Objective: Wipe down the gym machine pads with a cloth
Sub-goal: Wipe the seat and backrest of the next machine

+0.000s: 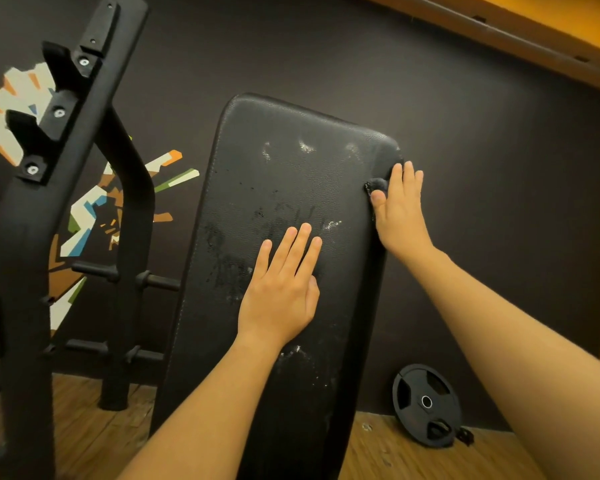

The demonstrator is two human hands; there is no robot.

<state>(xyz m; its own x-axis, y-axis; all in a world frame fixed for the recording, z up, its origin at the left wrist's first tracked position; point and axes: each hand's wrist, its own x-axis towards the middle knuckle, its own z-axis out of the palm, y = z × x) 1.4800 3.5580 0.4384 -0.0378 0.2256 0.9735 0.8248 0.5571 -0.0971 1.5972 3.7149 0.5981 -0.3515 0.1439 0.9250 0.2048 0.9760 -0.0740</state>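
An inclined black bench pad runs lengthwise away from the viewer. The right hand, its grip pressing a dark cloth against the pad's right edge near the top corner, is nearer; the left hand lies flat, fingers spread, mid-pad.

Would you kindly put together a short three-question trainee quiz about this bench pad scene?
1. True or false: the left hand lies flat on the pad.
2. Which of the hands presses the dark cloth: A left, B right?
3. What leans against the wall on the floor at right?

Key: 1 true. 2 B, the right hand, at the pad's right edge. 3 a weight plate.
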